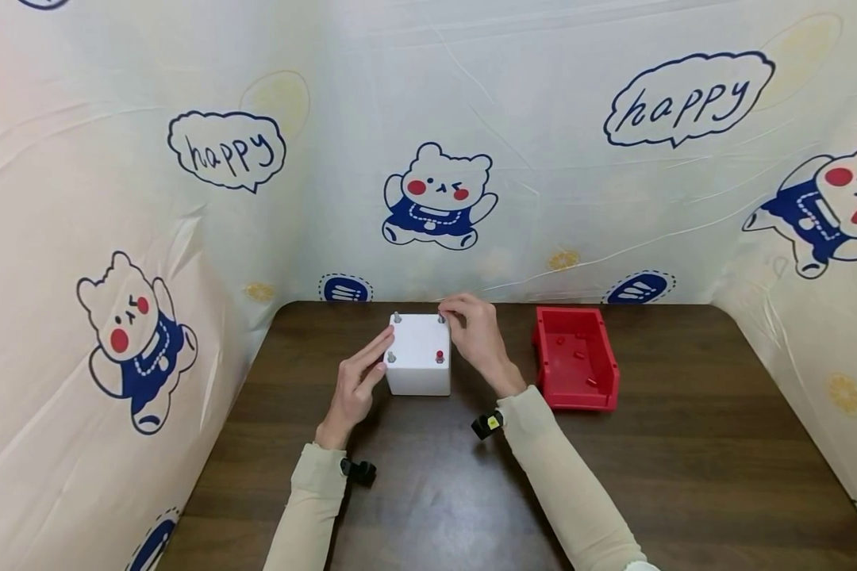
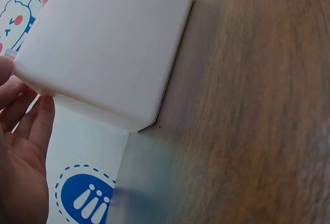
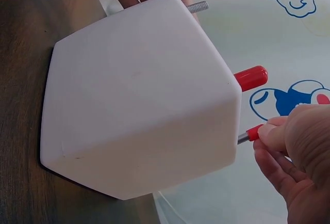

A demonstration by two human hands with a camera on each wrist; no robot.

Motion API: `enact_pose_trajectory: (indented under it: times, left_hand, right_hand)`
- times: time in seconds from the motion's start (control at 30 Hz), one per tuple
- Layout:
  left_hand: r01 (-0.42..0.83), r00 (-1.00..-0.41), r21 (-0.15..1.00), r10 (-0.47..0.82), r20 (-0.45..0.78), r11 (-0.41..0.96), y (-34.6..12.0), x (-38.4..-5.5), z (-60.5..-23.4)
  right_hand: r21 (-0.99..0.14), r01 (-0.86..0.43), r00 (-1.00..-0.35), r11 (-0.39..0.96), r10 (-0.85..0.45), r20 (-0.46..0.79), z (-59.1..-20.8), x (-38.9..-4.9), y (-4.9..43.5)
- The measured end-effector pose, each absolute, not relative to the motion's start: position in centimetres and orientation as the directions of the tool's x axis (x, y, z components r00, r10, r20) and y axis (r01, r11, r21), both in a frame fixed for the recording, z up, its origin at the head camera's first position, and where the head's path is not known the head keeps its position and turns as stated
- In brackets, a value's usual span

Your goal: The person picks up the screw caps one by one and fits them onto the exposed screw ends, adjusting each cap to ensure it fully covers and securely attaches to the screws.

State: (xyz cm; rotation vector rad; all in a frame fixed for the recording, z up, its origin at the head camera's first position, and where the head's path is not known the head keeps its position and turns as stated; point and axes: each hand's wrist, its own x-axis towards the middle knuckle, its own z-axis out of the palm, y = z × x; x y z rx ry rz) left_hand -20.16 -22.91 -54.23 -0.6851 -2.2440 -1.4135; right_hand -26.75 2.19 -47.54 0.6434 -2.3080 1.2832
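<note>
A white box point(image 1: 420, 379) stands on the table, with threaded metal studs rising from the corners of its top. One red rubber cap point(image 3: 252, 78) covers the near right stud. At the far right corner, my right hand point(image 1: 480, 337) pinches another red cap point(image 3: 253, 132) between thumb and fingertips; the cap sits over the tip of that stud, grey metal showing below it. Both left studs are bare, including the near one point(image 1: 391, 357). My left hand point(image 1: 353, 388) rests against the box's left side, its fingers extended and thumb near the front corner.
To the right of the box is a red open-front bin point(image 1: 578, 400) with several small red caps point(image 1: 591, 382) lying in it. The brown wooden table point(image 1: 685, 444) meets a printed cloth curtain point(image 1: 543, 214) behind the box. Each wrist wears a small black camera point(image 1: 487, 424).
</note>
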Motion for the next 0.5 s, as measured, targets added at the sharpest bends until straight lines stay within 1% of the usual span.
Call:
enact_pose_trajectory:
  times: [0.27, 0.5]
  left_hand:
    - [0.592, -0.803, 0.71, 0.195, 0.564, 0.383, -23.09, -20.24, -54.3]
    - [0.592, -0.803, 0.716, 0.196, 0.563, 0.369, -22.96, -20.17, -54.13]
  right_hand:
    - [-0.673, -0.571, -0.81, 0.471, -0.188, 0.556, -47.67, -26.75, 2.16]
    - [-0.677, -0.562, -0.816, 0.475, -0.188, 0.547, -47.89, -26.67, 2.07]
